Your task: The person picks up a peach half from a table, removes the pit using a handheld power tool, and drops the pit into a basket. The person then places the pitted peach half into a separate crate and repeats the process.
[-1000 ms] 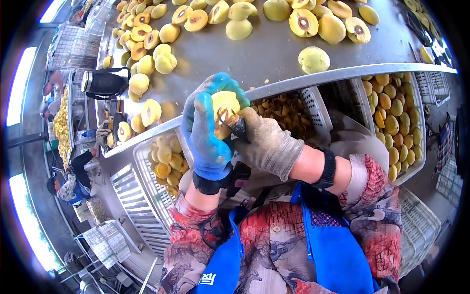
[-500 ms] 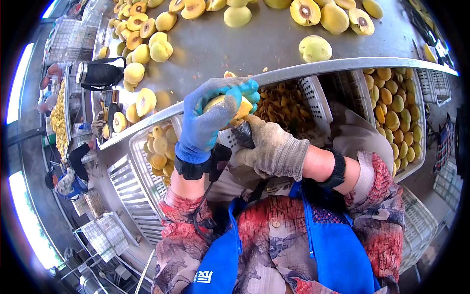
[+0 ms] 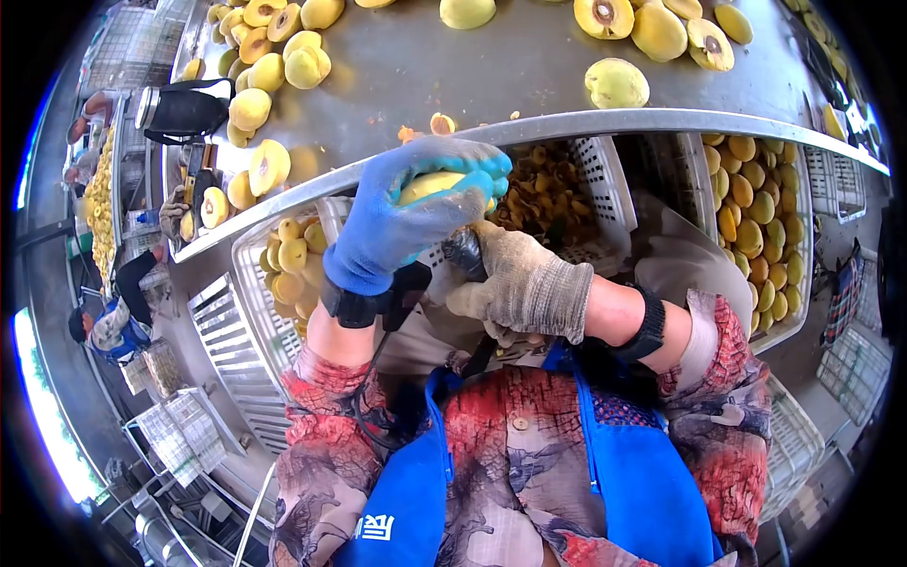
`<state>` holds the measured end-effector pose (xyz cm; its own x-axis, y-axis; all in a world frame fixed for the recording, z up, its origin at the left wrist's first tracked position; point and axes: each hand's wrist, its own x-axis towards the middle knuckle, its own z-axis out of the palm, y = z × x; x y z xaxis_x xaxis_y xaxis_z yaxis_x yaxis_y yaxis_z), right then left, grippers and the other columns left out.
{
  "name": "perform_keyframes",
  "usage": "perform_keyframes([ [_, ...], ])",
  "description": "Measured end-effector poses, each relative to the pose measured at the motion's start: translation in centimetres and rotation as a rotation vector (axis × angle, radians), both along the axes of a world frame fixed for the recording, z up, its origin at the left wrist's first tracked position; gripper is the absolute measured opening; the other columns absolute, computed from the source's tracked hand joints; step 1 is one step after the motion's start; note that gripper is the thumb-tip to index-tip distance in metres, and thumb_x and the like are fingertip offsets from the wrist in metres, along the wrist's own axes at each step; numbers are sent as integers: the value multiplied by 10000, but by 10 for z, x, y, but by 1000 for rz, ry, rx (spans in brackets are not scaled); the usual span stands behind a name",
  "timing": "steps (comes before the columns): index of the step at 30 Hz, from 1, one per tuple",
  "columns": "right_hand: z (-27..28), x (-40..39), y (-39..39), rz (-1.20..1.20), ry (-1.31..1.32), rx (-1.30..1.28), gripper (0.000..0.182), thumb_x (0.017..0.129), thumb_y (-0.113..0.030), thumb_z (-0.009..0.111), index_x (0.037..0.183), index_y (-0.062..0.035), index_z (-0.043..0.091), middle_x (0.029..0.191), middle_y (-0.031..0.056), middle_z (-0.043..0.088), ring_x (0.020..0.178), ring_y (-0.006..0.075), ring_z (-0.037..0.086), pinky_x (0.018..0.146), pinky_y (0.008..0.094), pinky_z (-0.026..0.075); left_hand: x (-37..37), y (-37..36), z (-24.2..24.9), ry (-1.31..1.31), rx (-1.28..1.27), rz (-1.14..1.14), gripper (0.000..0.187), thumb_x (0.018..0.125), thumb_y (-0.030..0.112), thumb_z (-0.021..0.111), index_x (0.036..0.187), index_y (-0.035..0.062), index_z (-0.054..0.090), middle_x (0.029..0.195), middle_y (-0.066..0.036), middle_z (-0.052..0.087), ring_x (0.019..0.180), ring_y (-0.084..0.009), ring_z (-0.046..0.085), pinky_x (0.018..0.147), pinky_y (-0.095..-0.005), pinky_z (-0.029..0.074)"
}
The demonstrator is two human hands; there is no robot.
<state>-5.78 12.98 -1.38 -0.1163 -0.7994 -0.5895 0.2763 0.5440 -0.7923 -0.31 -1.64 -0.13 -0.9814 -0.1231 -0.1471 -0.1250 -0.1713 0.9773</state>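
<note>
My left hand [image 3: 383,213], in a blue glove with teal fingertips, is closed around a yellow peach [image 3: 430,186] just over the table's front edge. Wrapped in a grubby beige knit glove, my right hand [image 3: 524,283] grips a black-handled tool [image 3: 464,253]. The tool's working end is up against the underside of the peach and hidden by my fingers, so its kind does not show. Beneath and beyond the hands, a white crate [image 3: 605,184] holds peach scraps [image 3: 548,198].
Peach halves [image 3: 269,167] and whole peaches [image 3: 616,83] lie on the metal table [image 3: 453,80]. Crates of peaches stand at left [image 3: 248,274] and right [image 3: 801,203]. A black-and-white flask [image 3: 189,109] is at the table's left. A person [image 3: 113,331] sits far left.
My left hand has tilted over further, its fingers lying more across the peach. Both hands still hold the same things. The camera view has shifted slightly, and a small scrap shows at the table edge.
</note>
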Motion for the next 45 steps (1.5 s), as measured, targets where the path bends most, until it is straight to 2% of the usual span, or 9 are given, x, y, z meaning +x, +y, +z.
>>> perform_keyframes([
  [8,0,-9,13,75,-490,-67,187,774,-147,649,779,-22,510,505,82,542,393,176,550,312,288,414,4,1,0,22,-45,-26,316,822,149,664,1053,-57,598,1062,-210,622,916,-272,648,782,-393,559],
  [23,5,-15,20,21,-980,-264,134,787,-95,618,755,-17,514,482,71,523,332,151,494,301,256,379,-1,26,1,132,313,259,414,864,347,618,1047,-22,579,1010,-203,628,828,-295,654,686,-415,569],
  [26,3,-17,20,46,-837,-269,142,788,-102,626,746,-25,515,508,70,536,331,152,490,314,255,380,-2,24,3,84,292,238,451,850,367,629,1053,-33,578,987,-202,632,809,-291,656,672,-406,568],
  [29,21,-16,16,-12,-567,-124,180,766,-78,653,733,-41,480,480,61,480,314,157,438,306,275,348,-9,12,7,33,202,91,263,866,166,616,1038,-30,592,1010,-172,631,844,-247,650,717,-378,565],
  [32,14,-19,21,0,-979,-252,152,778,-109,653,744,-34,525,501,54,512,330,148,473,328,257,375,-10,17,9,50,276,128,276,871,192,612,1036,-29,594,999,-166,636,821,-240,653,719,-365,562],
  [35,17,-22,24,-25,-959,-269,156,773,-105,664,778,-30,527,521,45,502,353,142,479,326,253,371,-11,25,13,50,254,199,510,834,407,632,1062,-45,570,980,-197,634,808,-284,655,659,-384,566],
  [39,23,-26,21,3,-545,-126,201,782,-144,678,866,-26,538,632,44,549,391,132,500,332,276,400,-15,31,11,31,312,278,558,880,443,556,1136,-52,532,977,-194,629,820,-283,651,667,-392,566],
  [42,34,-25,12,-42,-288,-22,246,759,-148,687,918,-34,539,542,65,546,367,143,520,315,245,397,-16,32,1,75,273,319,579,911,450,503,1190,-58,497,1008,-187,619,870,-281,642,701,-397,566],
  [45,5,-15,3,46,504,-19,496,740,-275,714,1139,-64,507,810,157,644,666,286,649,553,366,526,-17,32,1,89,301,349,595,923,459,475,1229,-51,470,1065,-171,602,940,-273,624,762,-399,561],
])
